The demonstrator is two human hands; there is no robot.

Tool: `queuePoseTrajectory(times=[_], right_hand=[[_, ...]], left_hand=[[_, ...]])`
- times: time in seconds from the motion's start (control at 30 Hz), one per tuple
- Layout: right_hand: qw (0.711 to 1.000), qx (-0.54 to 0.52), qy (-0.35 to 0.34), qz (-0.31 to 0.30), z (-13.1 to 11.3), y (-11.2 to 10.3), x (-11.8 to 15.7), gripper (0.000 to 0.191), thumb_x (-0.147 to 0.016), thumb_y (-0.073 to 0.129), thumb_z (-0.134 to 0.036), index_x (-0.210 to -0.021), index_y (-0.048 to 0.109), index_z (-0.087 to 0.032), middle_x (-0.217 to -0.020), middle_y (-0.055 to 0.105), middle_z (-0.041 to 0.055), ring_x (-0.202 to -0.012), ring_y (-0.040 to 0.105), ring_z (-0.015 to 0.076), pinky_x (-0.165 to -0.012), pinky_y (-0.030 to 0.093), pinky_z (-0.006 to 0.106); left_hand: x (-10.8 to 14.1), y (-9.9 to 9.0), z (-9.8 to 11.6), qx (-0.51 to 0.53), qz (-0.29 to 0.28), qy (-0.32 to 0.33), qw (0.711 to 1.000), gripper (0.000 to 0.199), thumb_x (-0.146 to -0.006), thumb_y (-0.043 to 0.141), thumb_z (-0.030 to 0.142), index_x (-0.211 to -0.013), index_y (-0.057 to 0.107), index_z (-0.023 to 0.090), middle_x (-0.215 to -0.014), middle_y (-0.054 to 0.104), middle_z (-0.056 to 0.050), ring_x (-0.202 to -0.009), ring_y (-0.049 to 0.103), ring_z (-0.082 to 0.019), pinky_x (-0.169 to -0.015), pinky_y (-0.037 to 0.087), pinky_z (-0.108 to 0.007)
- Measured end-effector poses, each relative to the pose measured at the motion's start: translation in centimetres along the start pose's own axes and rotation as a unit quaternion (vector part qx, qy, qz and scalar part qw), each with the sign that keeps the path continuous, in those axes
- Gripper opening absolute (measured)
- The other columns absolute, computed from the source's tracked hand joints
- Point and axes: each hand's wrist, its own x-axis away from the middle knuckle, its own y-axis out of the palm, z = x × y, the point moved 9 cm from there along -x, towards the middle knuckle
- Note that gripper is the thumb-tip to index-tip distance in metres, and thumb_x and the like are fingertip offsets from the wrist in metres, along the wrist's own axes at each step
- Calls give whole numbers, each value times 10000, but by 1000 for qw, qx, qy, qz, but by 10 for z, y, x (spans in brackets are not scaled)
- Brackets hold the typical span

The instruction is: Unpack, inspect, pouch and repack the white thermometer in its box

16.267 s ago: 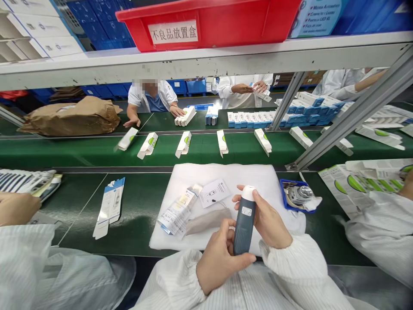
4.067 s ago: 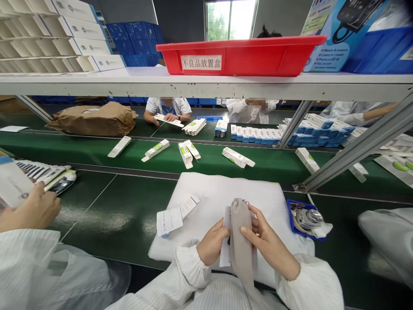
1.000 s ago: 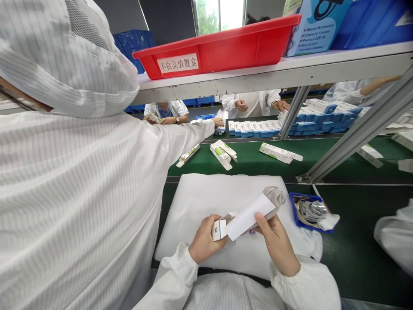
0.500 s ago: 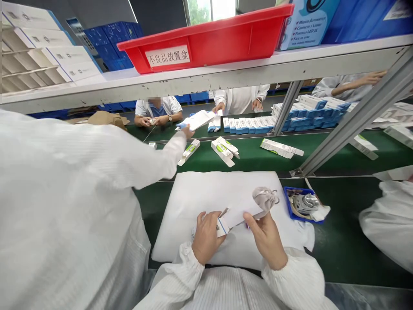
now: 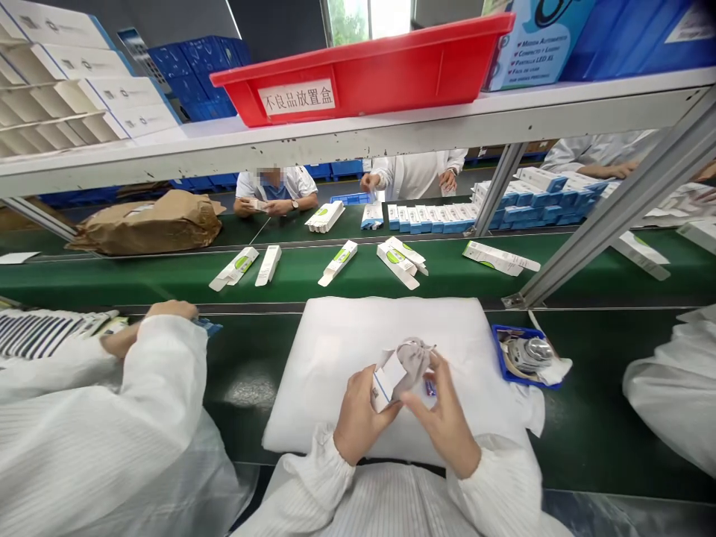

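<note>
My left hand is wrapped round a small white carton with a blue line, tilted above the white foam-like mat. A grey drawstring pouch sits at the carton's open end, its gathered neck outward; how much of it is inside is hidden. My right hand curls about the pouch, fingertips at its neck and thumb near the carton's lower edge. Beyond the pouch, a small blue-purple item shows on the mat, too small to name.
A blue basket with a silvery device stands right of the mat. Open white-and-green cartons lie along the green belt. Overhead, a shelf carries a red bin. A co-worker's arm is at left.
The pouch has come leftward, up against the carton, with my right hand. The co-worker's arm has drawn back from the belt, leaving a bundle of cartons on the far side. Belt cartons shifted slightly right.
</note>
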Motion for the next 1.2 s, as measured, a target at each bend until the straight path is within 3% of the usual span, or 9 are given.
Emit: queuePoseTrajectory(times=[0.13,0.3,0.43,0.57,0.7,0.87,1.0,1.1,1.2], right_hand=[[991,56,-112,-45,-30,-15,-9,362,-910,446,-277,-1269,497,-281,-1284,538,76,-1141,532,215,-932,467,403],[939,206,-191,-196,-47,18,1,260,-897,489,-267,-1094,654,-310,-1018,706,28,-924,601,228,-802,500,416],[949,198,-191,-153,-45,8,-3,215,-893,488,-294,-998,675,-292,-1018,691,40,-934,577,231,-812,476,415],[973,206,-56,-83,18,-18,-20,247,-908,420,-341,-952,626,-211,-925,654,65,-832,612,203,-755,492,349],[901,395,82,-158,107,-4,-18,347,-808,574,-304,-1103,574,-121,-1061,617,151,-950,620,269,-787,495,358],[876,427,124,-188,140,3,-17,333,-810,430,-88,-1090,609,-101,-1033,642,166,-940,627,283,-859,469,414],[965,115,181,-149,116,-8,-21,297,-824,487,-206,-1093,611,-188,-917,678,76,-885,649,243,-858,501,438],[972,-112,109,-176,56,0,-24,328,-841,530,-351,-1151,557,-249,-966,673,45,-931,639,212,-841,527,400],[965,3,-29,-259,-7,19,-19,201,-834,570,-263,-1033,597,-266,-970,675,31,-896,628,200,-802,521,378]], left_hand=[[0,2,5,17,-40,-9,999,500,-648,707,241,-1115,533,203,-1030,638,-59,-995,570,-261,-877,464,-396],[6,7,6,65,-51,-1,997,543,-665,705,242,-1173,519,192,-1122,622,-81,-1052,558,-252,-925,449,-387],[11,15,-3,117,-83,-15,989,559,-652,730,253,-1168,524,186,-1083,629,-84,-1017,575,-253,-887,467,-369],[9,13,-11,171,-76,-21,982,582,-676,737,342,-1189,516,178,-1048,636,-82,-980,586,-248,-868,468,-366],[5,3,-13,126,-42,-13,991,548,-672,731,387,-1150,555,184,-1064,617,-89,-1009,556,-266,-891,446,-396],[3,-3,-2,61,-53,27,996,448,-688,686,285,-1103,563,171,-1009,612,-80,-980,543,-255,-916,424,-410],[3,-2,-9,65,-65,6,996,575,-667,707,242,-1204,511,179,-1140,600,-91,-1080,516,-274,-972,394,-418],[3,-1,-20,75,-63,-39,994,666,-627,758,248,-1236,492,200,-1185,596,-82,-1099,512,-284,-966,409,-421],[2,-1,-20,73,-56,-32,995,672,-606,781,242,-1217,502,225,-1161,612,-62,-1067,538,-272,-942,434,-418]])
